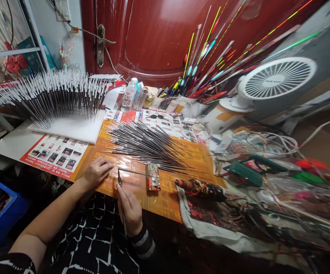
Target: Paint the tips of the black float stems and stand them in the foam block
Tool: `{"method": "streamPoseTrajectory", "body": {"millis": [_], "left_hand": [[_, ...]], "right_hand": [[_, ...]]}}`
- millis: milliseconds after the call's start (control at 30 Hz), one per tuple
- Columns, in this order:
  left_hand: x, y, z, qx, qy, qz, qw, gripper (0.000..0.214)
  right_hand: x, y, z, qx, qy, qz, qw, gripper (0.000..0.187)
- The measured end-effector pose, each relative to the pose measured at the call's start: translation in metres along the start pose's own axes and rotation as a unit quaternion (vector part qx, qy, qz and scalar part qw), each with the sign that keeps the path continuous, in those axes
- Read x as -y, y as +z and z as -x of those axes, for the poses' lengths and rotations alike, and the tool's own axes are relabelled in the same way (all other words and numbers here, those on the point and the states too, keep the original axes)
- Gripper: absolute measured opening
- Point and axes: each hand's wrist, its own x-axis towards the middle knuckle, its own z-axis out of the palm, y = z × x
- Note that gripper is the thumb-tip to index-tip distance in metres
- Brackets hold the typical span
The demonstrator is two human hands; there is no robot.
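My left hand (100,172) is closed, its fingertips pinching the pale end of a thin dark fishing float (133,172). The float lies almost level over a small paint-spotted block (152,182), and its thin end points toward the orange nose of a paint-smeared cylindrical tool (207,189). In my right hand (131,208) is a slim pen-like tool (119,178), held upright, its black tip at or very near the float close to my left fingertips. Whether the tip touches cannot be seen. Just beyond lies a pile of similar dark floats (144,142).
Many white-tipped floats stand in a white foam slab (68,131) at the left. A plastic bottle (129,95) and a white fan (277,80) stand at the back. Stained cloth (188,213), a green-handled tool (245,173) and cables crowd the right. A blue bin (7,209) sits lower left.
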Motion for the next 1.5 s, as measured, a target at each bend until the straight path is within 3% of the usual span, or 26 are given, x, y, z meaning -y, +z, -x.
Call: {"method": "streamPoseTrajectory", "body": {"millis": [833,1067,1200,1433,1500], "left_hand": [[0.001,0.000,0.000,0.006,0.000,0.012,1.000,0.020],[0.000,-0.004,-0.004,0.024,0.006,-0.014,1.000,0.022],[0.020,-0.034,-0.029,0.019,0.021,-0.083,0.996,0.025],[0.095,-0.149,-0.133,-0.004,0.013,-0.235,0.972,0.029],[0.113,-0.173,-0.165,0.004,0.025,-0.263,0.965,0.027]], "right_hand": [[-0.001,0.002,0.002,0.001,-0.008,0.011,1.000,0.064],[0.001,-0.008,0.000,0.013,0.001,-0.042,0.999,0.065],[0.000,-0.014,0.000,0.009,0.008,-0.097,0.995,0.061],[0.004,-0.011,0.004,-0.051,0.065,-0.124,0.989,0.049],[0.004,-0.011,0.004,-0.049,0.078,-0.129,0.987,0.047]]}}
